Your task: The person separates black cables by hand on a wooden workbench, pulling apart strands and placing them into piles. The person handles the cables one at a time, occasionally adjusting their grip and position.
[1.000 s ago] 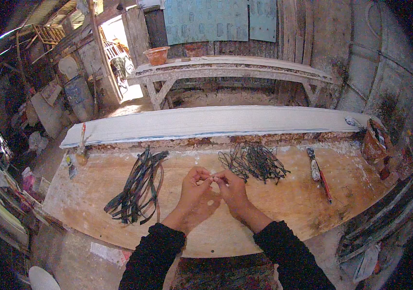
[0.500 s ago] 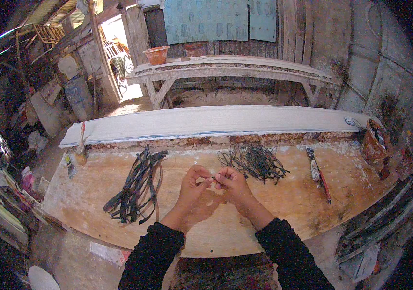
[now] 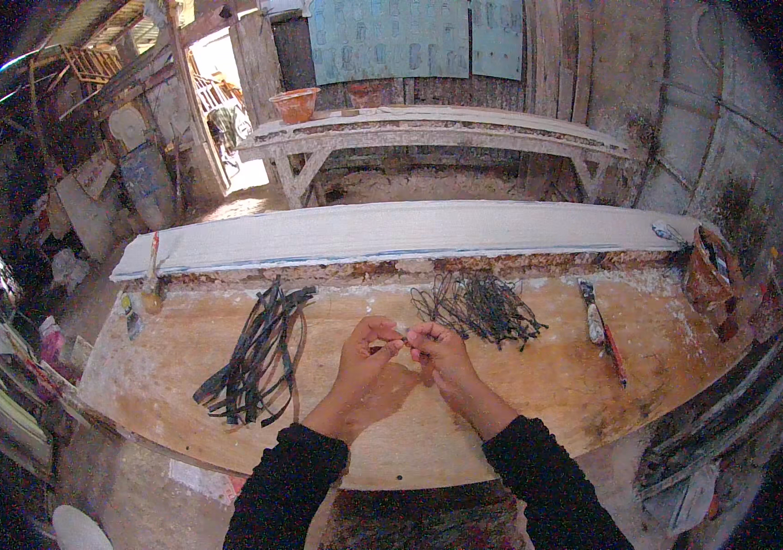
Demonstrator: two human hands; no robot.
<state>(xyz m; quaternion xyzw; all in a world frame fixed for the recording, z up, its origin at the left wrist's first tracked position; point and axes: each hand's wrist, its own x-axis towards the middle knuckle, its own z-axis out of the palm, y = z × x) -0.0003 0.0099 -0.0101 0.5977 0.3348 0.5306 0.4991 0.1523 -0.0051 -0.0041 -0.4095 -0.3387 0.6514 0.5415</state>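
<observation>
Close together over the middle of the wooden board (image 3: 391, 458), my left hand (image 3: 369, 353) and my right hand (image 3: 442, 353) pinch with their thumbs and fingertips. Whatever lies between the fingertips is too small to make out. A loose bundle of flat black strips (image 3: 259, 353) rests on the board to the left of my hands. Beyond my right hand is a tangled heap of thin, dark, knotted strips (image 3: 492, 312).
A long white slab (image 3: 391, 229) runs along the board's far edge. At the right lie a brush-like tool (image 3: 591, 316), a red pen-like stick (image 3: 616, 357) and a brown container (image 3: 708, 275). An upright brush (image 3: 153, 266) stands at the left. Behind is a bench (image 3: 446, 133) with an orange basin (image 3: 295, 105).
My fingertips have shifted slightly against each other, with the right fingers a little higher. Both hands stay in the same place, and the strips have not moved.
</observation>
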